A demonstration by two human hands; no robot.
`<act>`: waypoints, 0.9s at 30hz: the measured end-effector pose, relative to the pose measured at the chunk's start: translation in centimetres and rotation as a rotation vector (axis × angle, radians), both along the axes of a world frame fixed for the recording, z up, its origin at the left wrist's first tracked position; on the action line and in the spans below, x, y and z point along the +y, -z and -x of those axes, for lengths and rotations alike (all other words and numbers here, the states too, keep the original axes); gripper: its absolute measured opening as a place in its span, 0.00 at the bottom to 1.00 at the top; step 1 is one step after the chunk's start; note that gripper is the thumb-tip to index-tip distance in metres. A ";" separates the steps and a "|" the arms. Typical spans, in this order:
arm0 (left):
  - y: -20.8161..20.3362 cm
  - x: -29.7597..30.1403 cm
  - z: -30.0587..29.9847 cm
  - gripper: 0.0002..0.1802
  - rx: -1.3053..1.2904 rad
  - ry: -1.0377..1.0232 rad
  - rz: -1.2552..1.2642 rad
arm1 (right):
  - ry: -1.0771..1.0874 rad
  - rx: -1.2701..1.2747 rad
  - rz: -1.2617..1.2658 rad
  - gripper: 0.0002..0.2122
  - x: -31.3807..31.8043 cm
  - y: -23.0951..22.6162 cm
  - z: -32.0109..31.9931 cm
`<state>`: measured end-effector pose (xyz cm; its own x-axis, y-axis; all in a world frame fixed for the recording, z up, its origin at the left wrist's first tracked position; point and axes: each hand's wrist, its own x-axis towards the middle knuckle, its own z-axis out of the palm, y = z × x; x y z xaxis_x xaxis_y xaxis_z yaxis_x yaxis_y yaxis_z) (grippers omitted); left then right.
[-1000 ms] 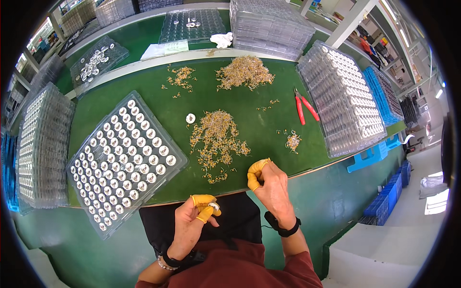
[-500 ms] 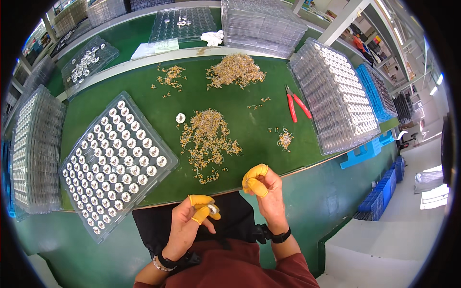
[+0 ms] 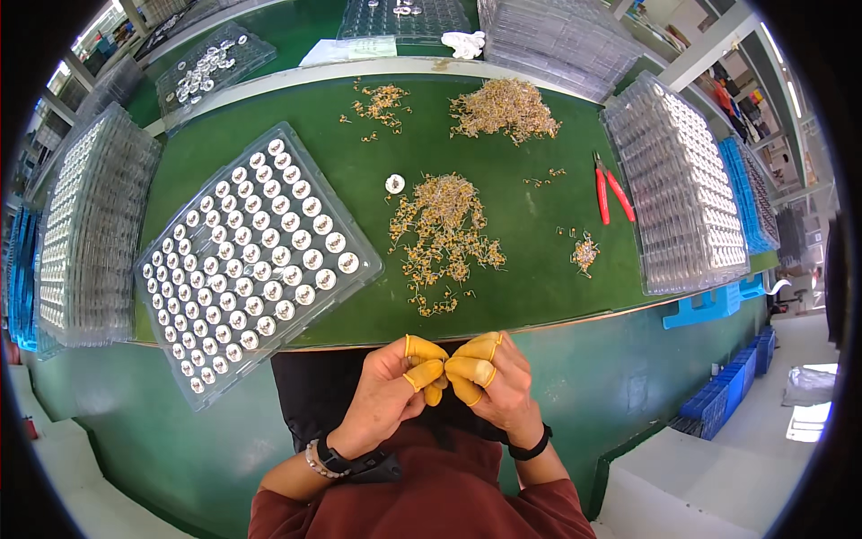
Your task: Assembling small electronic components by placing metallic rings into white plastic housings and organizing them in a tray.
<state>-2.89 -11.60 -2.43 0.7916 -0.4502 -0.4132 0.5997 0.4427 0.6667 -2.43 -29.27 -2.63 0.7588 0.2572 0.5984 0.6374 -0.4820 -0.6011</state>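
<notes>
My left hand [image 3: 384, 393] and right hand [image 3: 505, 386] meet fingertip to fingertip in front of the table's near edge, both wearing yellow finger cots. The left fingers are closed round a small round silvery part, now mostly hidden by them. Thumb and fingers of the right hand are pinched together against the left fingertips; whatever they hold is hidden. Beyond the hands lies a loose pile of small orange-and-silver wire-legged components [image 3: 446, 216]. One white round part [image 3: 394, 184] rests beside that pile. A clear tray [image 3: 336, 205] filled with rows of such round parts lies tilted at left.
Red-handled cutters [image 3: 602, 193] lie at right, near a small component cluster [image 3: 585, 254]. A larger component heap [image 3: 505, 110] is at the back. Tall stacks of clear trays stand at left [image 3: 108, 207] and right [image 3: 651, 207]. A blue stool [image 3: 705, 307] is below the right edge.
My hands, apart before, have come together, the right moving toward the left. The round part in my left hand is now mostly covered. The whole view has shifted, moving the table contents rightward and up.
</notes>
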 end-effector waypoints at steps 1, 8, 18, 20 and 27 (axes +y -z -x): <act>0.0 0.0 0.0 0.07 0.001 0.003 0.000 | -0.002 0.005 0.017 0.12 0.0 -0.1 0.1; -0.4 0.3 0.2 0.08 -0.042 0.030 -0.059 | -0.022 0.025 -0.014 0.12 -0.1 0.5 0.2; 0.3 -0.2 0.5 0.06 -0.114 0.005 -0.088 | 0.102 0.283 -0.238 0.09 0.9 1.1 1.6; 0.1 -0.8 0.9 0.05 -0.270 -0.105 -0.272 | 0.143 0.302 -0.239 0.08 1.2 1.0 1.8; 0.6 -0.4 1.0 0.06 -0.577 -0.116 -0.594 | 0.155 0.556 -0.294 0.07 1.5 0.3 2.5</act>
<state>-3.85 -11.98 -3.00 0.9795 -0.1884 -0.0716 0.0648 -0.0417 0.9970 -4.94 -27.74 -2.97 0.9909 0.0050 0.1343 0.1293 -0.3086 -0.9424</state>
